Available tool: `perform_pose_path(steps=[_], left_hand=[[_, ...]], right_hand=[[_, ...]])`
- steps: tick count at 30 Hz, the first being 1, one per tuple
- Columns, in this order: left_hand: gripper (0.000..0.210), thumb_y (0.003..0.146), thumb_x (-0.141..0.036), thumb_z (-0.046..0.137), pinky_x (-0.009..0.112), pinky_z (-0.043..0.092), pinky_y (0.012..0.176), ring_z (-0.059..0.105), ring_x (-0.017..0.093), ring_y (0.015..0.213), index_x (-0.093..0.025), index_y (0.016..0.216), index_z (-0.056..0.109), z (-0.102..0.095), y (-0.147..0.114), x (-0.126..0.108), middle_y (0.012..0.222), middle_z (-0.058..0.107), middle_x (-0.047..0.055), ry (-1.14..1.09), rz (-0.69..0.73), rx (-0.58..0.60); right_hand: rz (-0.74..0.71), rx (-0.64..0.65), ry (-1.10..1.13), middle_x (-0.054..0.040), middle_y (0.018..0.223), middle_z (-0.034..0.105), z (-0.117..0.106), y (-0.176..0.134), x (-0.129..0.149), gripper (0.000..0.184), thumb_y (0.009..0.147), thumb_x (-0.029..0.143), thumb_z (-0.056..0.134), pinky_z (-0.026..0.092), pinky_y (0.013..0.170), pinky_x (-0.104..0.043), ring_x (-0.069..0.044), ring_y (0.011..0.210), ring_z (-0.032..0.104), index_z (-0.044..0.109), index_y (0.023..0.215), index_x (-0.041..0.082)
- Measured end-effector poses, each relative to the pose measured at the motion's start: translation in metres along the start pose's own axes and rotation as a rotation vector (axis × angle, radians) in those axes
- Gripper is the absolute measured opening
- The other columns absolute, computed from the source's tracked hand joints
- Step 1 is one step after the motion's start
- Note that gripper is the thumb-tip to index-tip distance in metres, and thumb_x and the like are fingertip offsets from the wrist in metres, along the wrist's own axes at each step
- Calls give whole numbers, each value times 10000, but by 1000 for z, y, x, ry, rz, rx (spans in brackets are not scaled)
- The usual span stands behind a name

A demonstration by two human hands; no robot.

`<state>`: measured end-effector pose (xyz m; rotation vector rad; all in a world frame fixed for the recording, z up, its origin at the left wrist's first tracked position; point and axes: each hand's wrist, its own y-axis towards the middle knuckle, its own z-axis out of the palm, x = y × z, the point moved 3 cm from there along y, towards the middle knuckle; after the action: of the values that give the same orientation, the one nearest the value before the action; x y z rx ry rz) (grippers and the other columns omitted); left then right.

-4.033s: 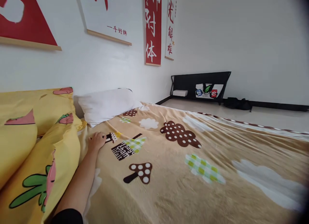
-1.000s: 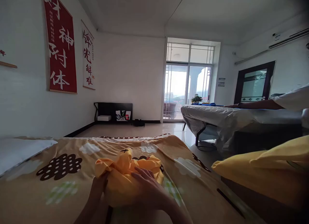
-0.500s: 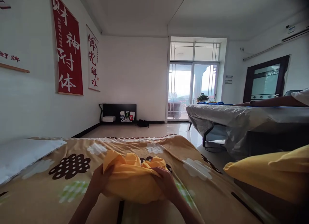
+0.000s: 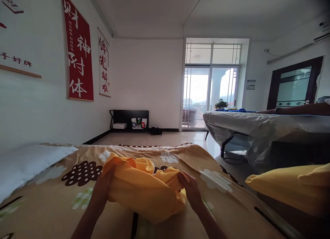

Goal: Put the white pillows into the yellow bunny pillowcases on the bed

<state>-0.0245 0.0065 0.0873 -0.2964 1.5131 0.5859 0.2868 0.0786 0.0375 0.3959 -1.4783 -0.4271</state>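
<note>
A bunched yellow cloth (image 4: 144, 191) is held up between my hands above the bed, its upper edge loosely folded. I cannot make out what kind of item it is. My left hand (image 4: 103, 185) grips its left end, with the fingers partly hidden by the fabric. At the right end, my right hand (image 4: 190, 188) pinches a gathered fold between thumb and fingers. Under the cloth lies a tan blanket (image 4: 113, 222) with white, brown dotted and green checked cloud shapes.
A white pillow (image 4: 38, 163) lies on the blanket's left side. More yellow fabric (image 4: 286, 184) is at the right edge. Beyond it stands a plastic-covered table (image 4: 232, 120) with a person's arm (image 4: 304, 109) resting on top. A low black shelf (image 4: 131, 117) stands against the far wall.
My right hand has moved a little right and turned, now pinching a fold at the cloth's edge. The cloth hangs lower on the right. The view has shifted slightly left.
</note>
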Motion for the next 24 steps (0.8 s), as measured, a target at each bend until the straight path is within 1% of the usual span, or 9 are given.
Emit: perform_pose_path(steps=[2, 4, 7, 9, 12, 16, 20, 24], left_hand=[[522, 731, -550, 571, 284, 537, 607, 668, 268, 879, -170, 1077, 668, 1, 0, 3, 968, 719, 69, 11, -11, 0], [535, 718, -581, 576, 284, 530, 579, 671, 271, 827, -154, 1021, 688, 2, -2, 4, 872, 726, 68, 27, -8, 29], [610, 687, -626, 586, 285, 519, 565, 669, 275, 784, -118, 1008, 691, 5, -7, 3, 779, 718, 68, 27, 29, 90], [642, 664, -632, 603, 284, 508, 548, 664, 275, 760, -99, 1012, 688, 5, -11, 4, 751, 711, 70, 26, 15, 112], [619, 677, -617, 603, 275, 490, 539, 656, 264, 755, -119, 1037, 681, 5, -17, 2, 772, 708, 67, 9, 18, 70], [534, 703, -573, 596, 284, 496, 577, 653, 255, 766, -153, 1018, 688, 5, -20, -2, 796, 707, 63, 30, 30, -18], [550, 631, -599, 651, 284, 471, 547, 625, 244, 690, -123, 900, 708, 2, -14, 3, 727, 689, 66, 86, 65, -49], [541, 576, -599, 682, 250, 422, 513, 558, 192, 618, -111, 809, 708, -8, -4, 14, 660, 636, 32, 74, 142, -49]], right_hand=[[3, -11, 30, -56, 718, 658, 2, -2, 1, 509, 691, 655, 655, 452, 533, -260, -170, 628, 556, 709, 781, 157], [-10, -28, 27, -53, 707, 646, 3, -5, 3, 497, 693, 650, 656, 454, 537, -257, -167, 626, 551, 699, 754, 159], [-32, -49, 2, -29, 641, 591, 6, -10, 5, 480, 708, 642, 645, 426, 500, -237, -144, 578, 508, 670, 706, 163], [-49, -32, 0, -17, 623, 560, 8, -14, 6, 467, 728, 630, 633, 406, 484, -226, -132, 564, 482, 645, 687, 165], [-69, 6, -1, -11, 631, 543, 10, -16, 7, 455, 759, 610, 613, 405, 493, -219, -125, 578, 472, 616, 669, 164], [-83, -12, -16, -18, 643, 553, 7, -15, 7, 454, 774, 606, 598, 419, 501, -220, -129, 593, 481, 629, 692, 161], [-63, -23, -17, -9, 602, 523, 7, -13, 2, 463, 767, 617, 598, 431, 466, -222, -132, 564, 484, 633, 690, 162], [-54, -7, -30, -16, 621, 541, 8, -11, 1, 492, 748, 635, 603, 409, 403, -209, -113, 513, 470, 651, 699, 148]])
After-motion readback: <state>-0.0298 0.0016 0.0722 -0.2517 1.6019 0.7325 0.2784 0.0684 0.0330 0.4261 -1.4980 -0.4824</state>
